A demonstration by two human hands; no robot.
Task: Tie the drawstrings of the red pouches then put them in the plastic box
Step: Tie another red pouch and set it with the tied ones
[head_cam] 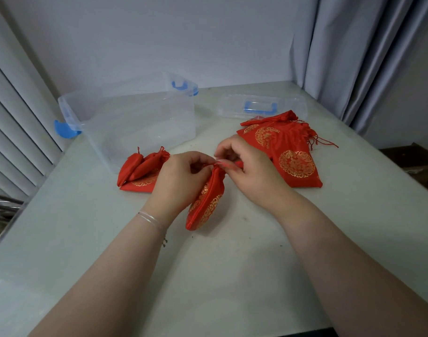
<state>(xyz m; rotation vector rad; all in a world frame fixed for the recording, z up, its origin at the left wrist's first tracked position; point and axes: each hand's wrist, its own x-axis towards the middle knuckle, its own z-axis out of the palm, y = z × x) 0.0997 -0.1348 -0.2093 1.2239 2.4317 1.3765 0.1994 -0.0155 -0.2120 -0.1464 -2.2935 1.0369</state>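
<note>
A red pouch (205, 203) with gold patterns lies in the middle of the table, its gathered neck pointing away from me. My left hand (181, 176) pinches the neck and drawstring from the left. From the right, my right hand (247, 166) pinches the drawstring ends at the same neck. A small pile of closed red pouches (140, 171) lies just left of my left hand. A larger pile of red pouches (290, 152) with loose strings sits behind my right hand. The clear plastic box (135, 117) with blue clips stands open at the back left.
The box's clear lid (261, 109) with a blue handle lies at the back right, behind the larger pile. The white table (208, 263) ends at a wall behind, window slats at the left and a grey curtain (354, 57) at the right.
</note>
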